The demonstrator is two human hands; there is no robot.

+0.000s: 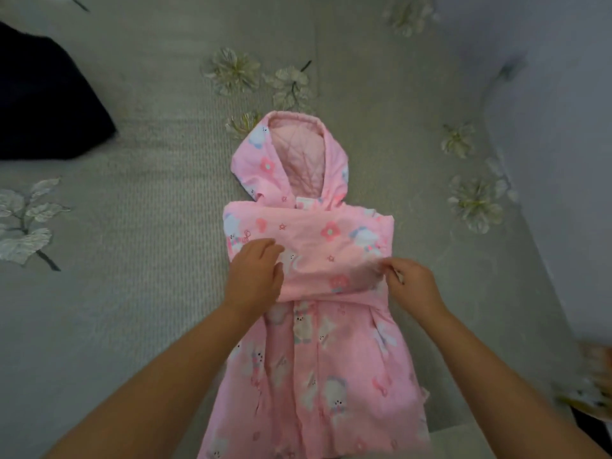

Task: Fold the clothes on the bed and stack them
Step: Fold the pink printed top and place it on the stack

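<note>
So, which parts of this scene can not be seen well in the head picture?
- Coat hem: cut off by the bottom edge.
- Sleeves ends: folded across the chest, covered by the left hand and right hand.
- Dark cloth: cut off by the left edge.
- Items at lower right: blurred, cropped.

Bed: grey-green ribbed cover, pale embroidered flowers scattered. Pink hooded coat lies flat at centre, hood toward 12 o'clock. Dark cloth at 10 o'clock, well apart from coat.
</note>
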